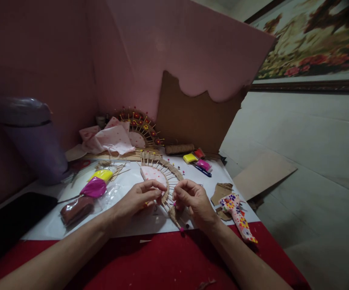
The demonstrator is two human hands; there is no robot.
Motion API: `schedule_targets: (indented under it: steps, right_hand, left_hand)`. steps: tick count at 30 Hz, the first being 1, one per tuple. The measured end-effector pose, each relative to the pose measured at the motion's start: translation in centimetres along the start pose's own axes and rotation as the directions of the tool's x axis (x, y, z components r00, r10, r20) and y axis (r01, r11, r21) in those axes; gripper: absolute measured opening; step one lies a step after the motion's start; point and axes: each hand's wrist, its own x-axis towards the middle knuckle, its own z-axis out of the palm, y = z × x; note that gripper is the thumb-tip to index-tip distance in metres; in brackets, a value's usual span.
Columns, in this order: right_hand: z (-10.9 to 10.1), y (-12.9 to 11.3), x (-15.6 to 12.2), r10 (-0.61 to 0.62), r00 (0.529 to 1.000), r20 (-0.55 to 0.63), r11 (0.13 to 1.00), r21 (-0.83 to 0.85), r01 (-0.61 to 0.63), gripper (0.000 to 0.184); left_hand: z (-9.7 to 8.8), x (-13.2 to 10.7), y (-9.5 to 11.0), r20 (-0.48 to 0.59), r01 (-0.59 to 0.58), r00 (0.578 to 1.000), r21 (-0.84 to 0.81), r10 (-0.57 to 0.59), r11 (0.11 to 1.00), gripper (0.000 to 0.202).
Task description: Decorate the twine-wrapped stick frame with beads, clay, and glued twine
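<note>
The left hand [146,196] and right hand [194,201] are at the near end of a half-round stick-and-fabric piece [154,174] on the worktop [144,264], fingers curled; whether either grips anything cannot be told. Coloured packets [93,188] lie left, a flower-patterned figure [239,217] right, brown cardboard [192,117] far.

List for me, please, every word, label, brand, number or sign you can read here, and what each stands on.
None can be read in this view.
Fan-shaped piece with sticks: no lettering visible.
Brown packet: no legible print.
Dark blue pen-like tool: too small to tell whether it is marked.
Framed picture: no readable lettering.
</note>
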Motion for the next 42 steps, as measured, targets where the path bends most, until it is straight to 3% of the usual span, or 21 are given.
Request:
schedule_targets:
  steps: [6, 12, 16, 29, 33, 39, 42]
  right_hand:
    - [0.1, -0.1, -0.2, -0.016, 1.0, -0.021, 0.999, -0.049, 0.015, 0.022]
    - [0.1, -0.1, -0.2, -0.054, 0.997, -0.048, 0.998, -0.038, 0.053, 0.021]
    - [-0.1, -0.3, -0.2, -0.032, 0.996, -0.079, 0.999, -0.018, 0.031, 0.023]
    - [-0.1, -0.4, -0.1, 0.057, 0.998, 0.014, 0.995, 0.077, -0.058, 0.024]
    - [-0.4, -0.1, 0.1, 0.059, 0.998, 0.035, 0.995, 0.084, -0.062, 0.026]
    - [-0.5, -0.1, 0.3, 0.071, 0.997, 0.031, 0.996, 0.061, -0.072, 0.028]
    - [-0.5, -1.2, -0.1, 0.017, 1.0, 0.003, 1.0, -0.01, -0.017, 0.024]
  left_hand:
    - [0.1, 0.1, 0.1, -0.038, 0.016, 0.999, 0.01, -0.016, 1.0, 0.018]
    - [0.1, 0.0, 0.2, 0.03, -0.019, 0.999, 0.012, 0.019, 1.0, 0.035]
    - [0.0, 0.0, 0.2, 0.039, -0.026, 0.999, 0.021, 0.025, 0.999, 0.036]
    - [-0.1, 0.3, -0.2, 0.034, -0.012, 0.999, 0.094, 0.009, 0.996, 0.031]
    - [0.2, 0.1, -0.1, -0.015, -0.008, 1.0, 0.113, 0.01, 0.994, 0.032]
    - [0.6, 0.2, -0.2, -0.075, -0.08, 0.992, 0.237, 0.1, 0.968, 0.036]
    - [0.7, 0.3, -0.4, -0.095, -0.074, 0.989, 0.363, 0.116, 0.929, 0.033]
